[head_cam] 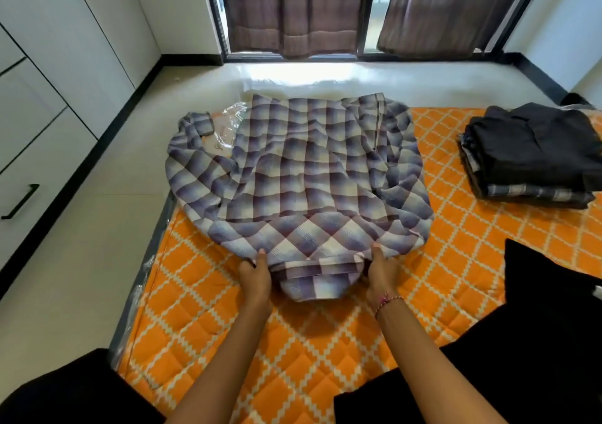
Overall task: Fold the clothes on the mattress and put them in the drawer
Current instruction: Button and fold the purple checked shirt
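Orange quilted mattress (325, 342) | your left hand (255, 277) and right hand (382, 272) pinch plaid shirt (303, 176) collar edge | risk: loose sleeves bunch if you fold unevenly.

A home bedroom: floor mattress (325, 342), white wardrobe (49, 75), curtained window (293, 10).

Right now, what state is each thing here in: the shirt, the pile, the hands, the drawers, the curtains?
Checked shirt: spread on the mattress, partly folded, sleeves turned in.
Left hand: grips the shirt's near edge.
Right hand: grips the same edge.
Pile of dark clothes: folded and stacked at the far right.
Drawer: closed.
Curtains: hanging part drawn, with a gap between them.
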